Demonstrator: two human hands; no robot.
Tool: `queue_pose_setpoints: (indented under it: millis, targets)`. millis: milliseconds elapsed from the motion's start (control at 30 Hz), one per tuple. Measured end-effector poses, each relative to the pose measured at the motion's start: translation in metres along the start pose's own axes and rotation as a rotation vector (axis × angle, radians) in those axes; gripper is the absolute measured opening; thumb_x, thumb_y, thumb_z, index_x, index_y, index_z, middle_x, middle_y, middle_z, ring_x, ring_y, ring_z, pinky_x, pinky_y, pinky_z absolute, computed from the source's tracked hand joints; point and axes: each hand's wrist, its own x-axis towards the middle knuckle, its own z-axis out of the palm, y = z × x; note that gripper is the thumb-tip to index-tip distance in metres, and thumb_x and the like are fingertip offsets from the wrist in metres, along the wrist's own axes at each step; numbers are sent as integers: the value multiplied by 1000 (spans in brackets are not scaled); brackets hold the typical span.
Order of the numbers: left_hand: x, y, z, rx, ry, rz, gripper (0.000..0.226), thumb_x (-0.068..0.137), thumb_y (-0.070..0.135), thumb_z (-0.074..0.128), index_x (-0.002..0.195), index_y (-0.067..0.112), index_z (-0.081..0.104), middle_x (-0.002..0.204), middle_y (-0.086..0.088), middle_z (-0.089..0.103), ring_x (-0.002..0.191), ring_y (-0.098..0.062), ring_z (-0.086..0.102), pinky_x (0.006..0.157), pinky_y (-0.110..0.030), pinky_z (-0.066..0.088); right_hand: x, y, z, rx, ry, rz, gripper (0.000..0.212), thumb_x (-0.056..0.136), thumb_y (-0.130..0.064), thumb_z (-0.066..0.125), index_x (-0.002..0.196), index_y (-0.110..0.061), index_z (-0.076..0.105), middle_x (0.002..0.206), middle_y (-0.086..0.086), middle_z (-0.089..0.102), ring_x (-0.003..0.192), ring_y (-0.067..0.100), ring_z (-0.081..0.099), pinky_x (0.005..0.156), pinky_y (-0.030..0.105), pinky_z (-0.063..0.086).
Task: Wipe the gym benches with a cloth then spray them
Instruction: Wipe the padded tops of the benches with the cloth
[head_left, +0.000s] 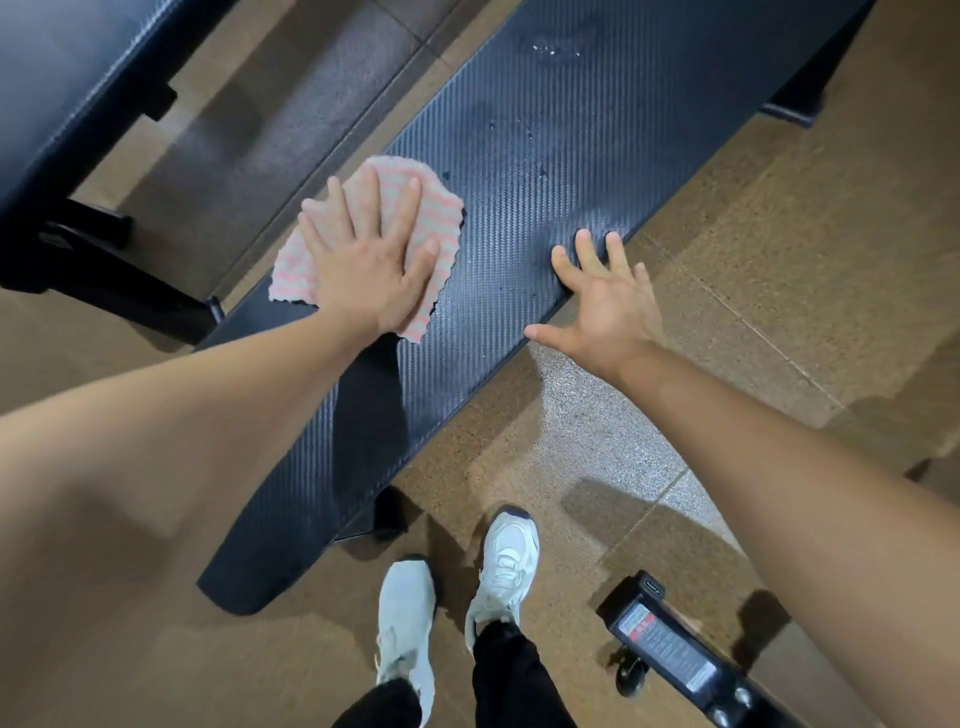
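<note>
A long black textured gym bench (545, 171) runs diagonally from the lower left to the upper right. A pink-and-grey striped cloth (441, 218) lies flat on its left side. My left hand (369, 260) presses on the cloth with straight, spread fingers. My right hand (602, 296) rests at the bench's right edge, fingers spread and fingertips touching the padding. Water droplets (556, 49) sit on the bench surface farther up.
A second black bench (67, 83) with its metal base (88, 260) stands at the upper left. A black frame foot with a label and wheel (670, 654) lies at the lower right. My white shoes (457, 597) stand on the brown floor by the bench.
</note>
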Motion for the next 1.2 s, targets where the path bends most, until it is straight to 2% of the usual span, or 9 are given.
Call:
queue_pose_setpoints:
  millis: [167,233,367,467,600,667,767,1000,1200]
  targets:
    - [-36,33,16,-1,-1,180,68,100,68,8,163,41,6,172,-12,-1,156,-47,-3,117,-75,-3,0,13,-12,74,-83,-37,95,84,-56,72,159,-39,18,169,-12,2,156,17,-6,125,53,4]
    - [-47,48,23,-5,-24,231,71,98,69,5,163,40,8,172,-13,-1,156,-48,-3,117,-76,-2,1,21,-18,197,-107,-44,86,86,-43,75,157,-39,27,167,-15,8,155,12,-3,124,49,10]
    - [-70,77,39,95,-54,404,72,99,71,14,164,39,9,173,-11,0,156,-47,-1,115,-77,8,4,38,-32,413,0,-70,52,90,-24,72,140,-25,58,157,-8,42,150,10,28,122,30,21]
    - [-59,79,35,116,-49,485,66,102,67,12,163,41,11,173,-8,2,156,-46,-1,116,-76,8,5,49,-39,441,199,38,44,91,-20,70,134,-19,64,145,-1,57,136,16,50,116,23,28]
    - [-9,70,13,120,-59,560,63,101,66,9,161,48,7,173,-2,-1,158,-40,-6,117,-75,4,25,62,-46,356,233,155,61,93,-32,67,150,-22,46,161,1,36,148,21,32,121,40,28]
    - [25,64,1,105,-63,519,62,100,67,5,160,50,3,173,-1,-3,158,-37,-7,118,-73,2,40,65,-53,278,229,178,75,91,-42,68,155,-22,35,167,4,20,152,25,20,122,49,26]
    - [74,49,-15,79,-56,441,60,102,67,9,159,52,-1,173,2,-5,158,-36,-8,119,-73,-1,64,73,-69,137,202,211,90,89,-57,63,160,-23,20,169,4,6,156,28,4,124,51,16]
    - [115,63,-31,7,-46,231,59,104,65,13,160,49,2,173,-4,-9,156,-45,-9,117,-76,0,85,81,-75,19,55,270,95,86,-69,58,160,-29,12,169,1,0,155,34,2,123,59,11]
    - [99,93,-22,7,-57,317,69,101,64,2,164,37,6,172,-17,-1,154,-50,-4,116,-77,-3,85,85,-84,-92,60,215,96,84,-78,51,159,-29,18,169,5,9,156,31,1,122,58,3]
